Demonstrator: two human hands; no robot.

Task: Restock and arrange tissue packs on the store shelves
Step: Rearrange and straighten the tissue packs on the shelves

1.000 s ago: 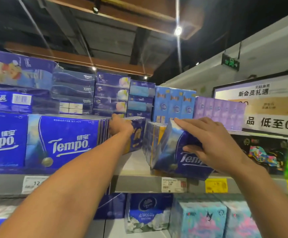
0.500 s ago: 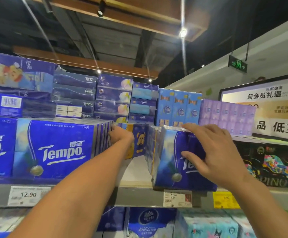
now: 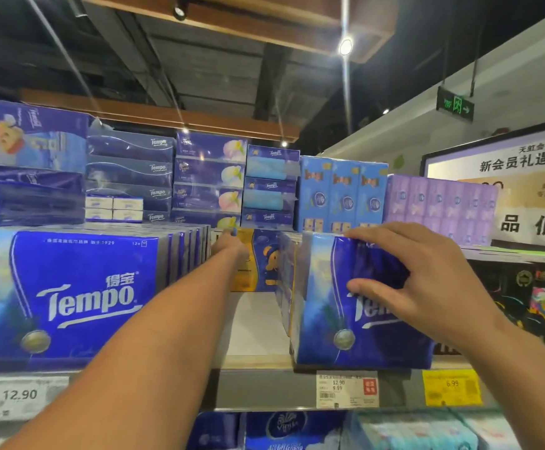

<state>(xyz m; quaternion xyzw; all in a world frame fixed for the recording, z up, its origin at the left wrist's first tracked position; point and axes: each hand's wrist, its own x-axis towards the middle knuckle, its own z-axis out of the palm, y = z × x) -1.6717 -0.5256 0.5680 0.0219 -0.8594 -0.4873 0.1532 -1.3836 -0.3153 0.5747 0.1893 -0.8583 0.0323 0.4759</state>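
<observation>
Shelf edge point(image 3: 258, 389), grey, nearest: white price tag point(image 3: 21, 397) reading 12.90 at left, a second tag point(image 3: 347, 389) reading 12.90 and 9.99 at centre, yellow tag point(image 3: 452, 387) reading 6.99 at right.
Right hand point(image 3: 420, 277): fingers curled over the top edge, thumb pressed on the front face of a blue Tempo tissue pack point(image 3: 336, 306), which stands upright at the shelf front, above the centre tag.
Row of blue Tempo packs point(image 3: 69, 293): upright, at left, front pack facing outward.
Left hand point(image 3: 232, 248): reaching deep into the gap between the two groups, touching an orange-and-blue pack point(image 3: 258, 261) at the back; finger position cannot be told.
Boxed tissue stacks point(image 3: 206, 180): behind and above.
</observation>
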